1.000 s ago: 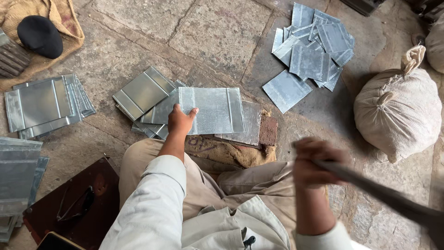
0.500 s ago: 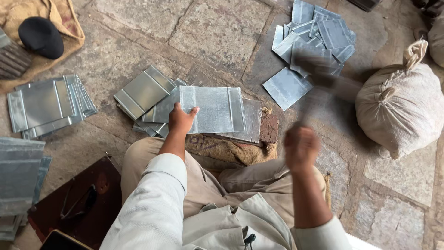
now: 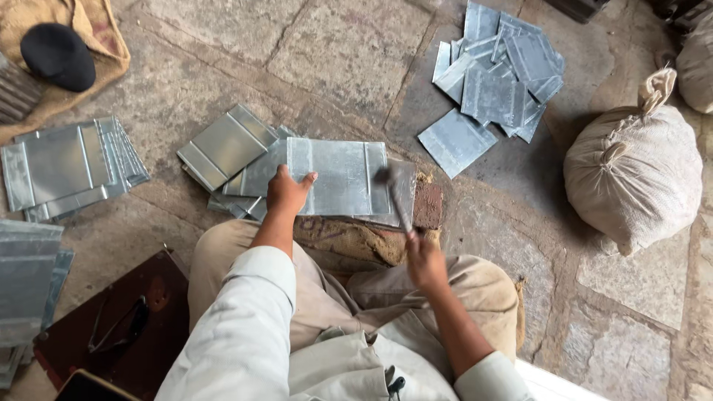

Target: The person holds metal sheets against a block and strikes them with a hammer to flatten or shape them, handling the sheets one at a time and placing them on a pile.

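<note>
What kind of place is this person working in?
Probably a small sheet-metal workshop on a stone floor. The right hand swings a hammer at a metal sheet, and cut sheets lie in piles.

Single head view, steep downward, close over lap and stone floor (image 3: pixel 356 52).

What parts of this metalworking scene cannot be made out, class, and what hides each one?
Head view:
- Hammer head: motion-blurred, so its shape is unclear.
- Block under the metal sheet: mostly covered by the sheet.
- Right hand: palm and grip face away.
- Sheet stack: cut by the left edge.
</note>
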